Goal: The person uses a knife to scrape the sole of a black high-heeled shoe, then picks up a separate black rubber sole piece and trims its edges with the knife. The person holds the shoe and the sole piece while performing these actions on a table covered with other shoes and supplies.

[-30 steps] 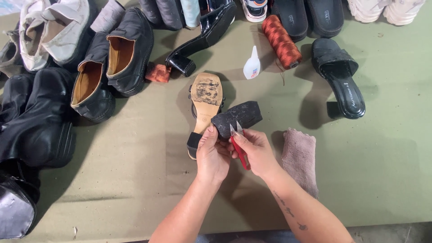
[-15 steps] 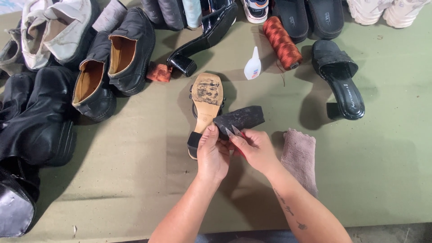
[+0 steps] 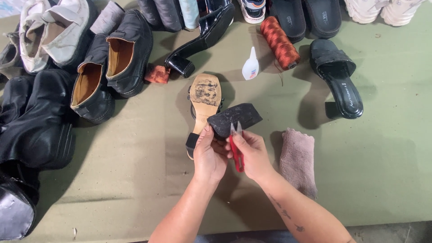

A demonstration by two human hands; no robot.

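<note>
My left hand (image 3: 209, 155) pinches the near end of a black rubber sole piece (image 3: 236, 118) and holds it up over the table. My right hand (image 3: 252, 155) grips small red thread snips (image 3: 236, 150), whose blades point up at the near edge of the sole piece. Just behind them an upturned heeled sandal (image 3: 203, 105) lies with its tan, worn sole facing up and its black heel toward me.
A folded grey-pink cloth (image 3: 297, 162) lies to the right. Behind stand a small white glue bottle (image 3: 250, 66), an orange thread spool (image 3: 280, 42) and a black heeled mule (image 3: 337, 81). Black shoes (image 3: 112, 63), boots (image 3: 36, 130) and white sneakers (image 3: 49, 31) crowd the left.
The sole piece has been turned in my left hand. The red snips, tucked out of sight half a second ago, are upright again with the blades at the piece's edge.
</note>
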